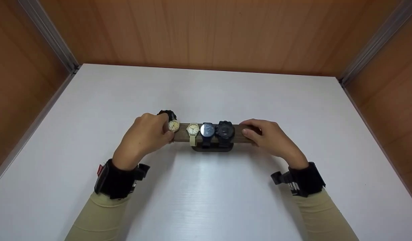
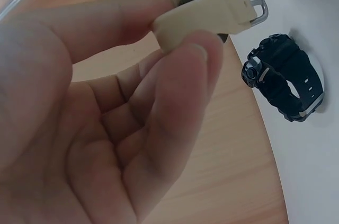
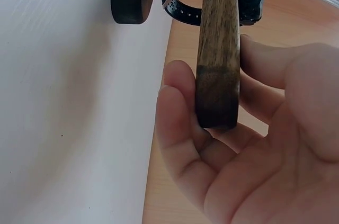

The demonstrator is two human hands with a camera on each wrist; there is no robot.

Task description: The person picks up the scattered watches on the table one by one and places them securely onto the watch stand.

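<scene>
A white table (image 1: pixel 206 201) carries a wooden watch stand (image 1: pixel 212 147) and a loose black watch (image 1: pixel 169 114).

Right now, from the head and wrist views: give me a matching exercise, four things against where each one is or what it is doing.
1. left hand
2. right hand
3. black digital watch
4. dark oval wooden base

a. under the bar's middle
b. grips the brown wooden bar at its end
c. lies on the white table
d. pinches a cream watch strap

Pairs: 1-d, 2-b, 3-c, 4-a
</scene>
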